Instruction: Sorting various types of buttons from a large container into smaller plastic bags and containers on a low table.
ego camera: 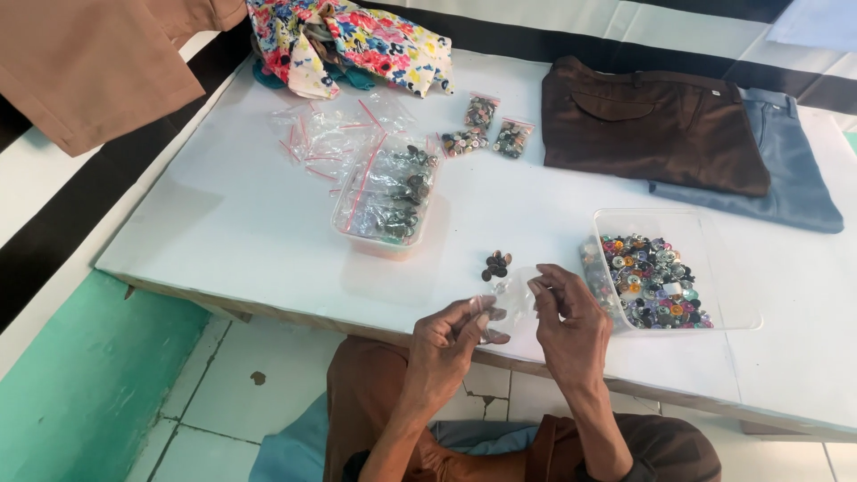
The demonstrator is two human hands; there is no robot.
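Both hands, left hand (451, 335) and right hand (564, 314), pinch a small clear plastic bag (511, 295) just above the white counter (223, 223) edge, so buttons could slip out and drop to the floor. A little pile of dark buttons (496, 264) lies close by, and the clear tub of colourful buttons (656, 281) sits beside the right hand.

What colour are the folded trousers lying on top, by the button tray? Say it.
Dark brown trousers; head view.
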